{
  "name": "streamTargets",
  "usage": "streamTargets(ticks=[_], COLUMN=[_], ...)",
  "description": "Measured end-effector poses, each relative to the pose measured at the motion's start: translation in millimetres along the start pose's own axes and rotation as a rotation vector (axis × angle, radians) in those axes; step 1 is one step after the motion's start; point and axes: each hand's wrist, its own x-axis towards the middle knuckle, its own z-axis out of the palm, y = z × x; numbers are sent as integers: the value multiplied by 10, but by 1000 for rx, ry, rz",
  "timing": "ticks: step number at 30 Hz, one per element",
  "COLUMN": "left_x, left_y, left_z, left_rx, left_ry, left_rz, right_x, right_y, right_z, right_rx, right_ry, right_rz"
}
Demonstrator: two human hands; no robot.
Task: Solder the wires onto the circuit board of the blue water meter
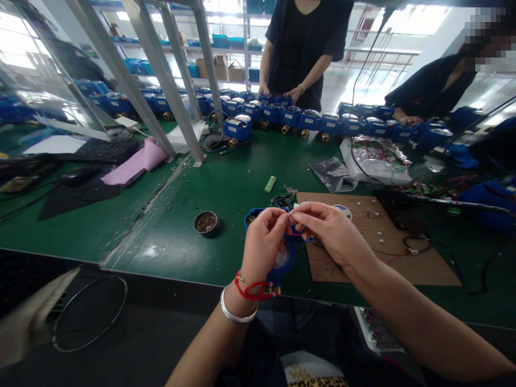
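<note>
Fingertips of my left hand (pixel 264 239) and my right hand (pixel 328 228) meet in a pinch over the bench. Something tiny and thin seems to sit between them, too small and covered to name. Right below is an opened blue meter housing (pixel 250 215), largely hidden by my hands; a round blue lid (pixel 285 263) shows under my left wrist. Thin wires (pixel 283 202) stick up just behind my fingers. A round tin of brown material (pixel 206 222) stands to the left of my left hand. My right forearm passes over a cardboard sheet (pixel 366 258).
Blue meters (pixel 290 116) with brass fittings line the back of the green bench (pixel 169 231). Metal posts (pixel 185 80) rise at left. A small green-and-white piece (pixel 270 184), a bubble-wrap bag (pixel 374 161) and cables (pixel 447 252) lie around. Two co-workers (pixel 308 48) stand opposite.
</note>
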Motion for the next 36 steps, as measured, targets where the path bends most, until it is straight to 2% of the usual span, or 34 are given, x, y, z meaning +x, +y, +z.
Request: streamTargets(ticks=[6, 13, 19, 23, 27, 30, 36], left_x=[4, 1, 0, 3, 7, 10, 16], left_y=[10, 3, -8, -14, -11, 0, 9], left_z=[-2, 8, -3, -7, 2, 18, 39], left_rx=[-4, -16, -45, -56, -53, -38, -25], left_ry=[-4, -3, 2, 17, 35, 49, 75], left_rz=[-2, 9, 19, 27, 35, 35, 16], right_x=[-24, -52, -60, -122, -143, -79, 145], right_y=[48, 1, 64, 72, 81, 127, 261], right_z=[5, 28, 4, -133, -356, -455, -356], right_rx=[-123, -294, -298, -401, -586, -665, -667], right_ry=[18, 70, 19, -13, -17, 67, 86], right_rz=[-75, -90, -69, -79, -138, -209, -371])
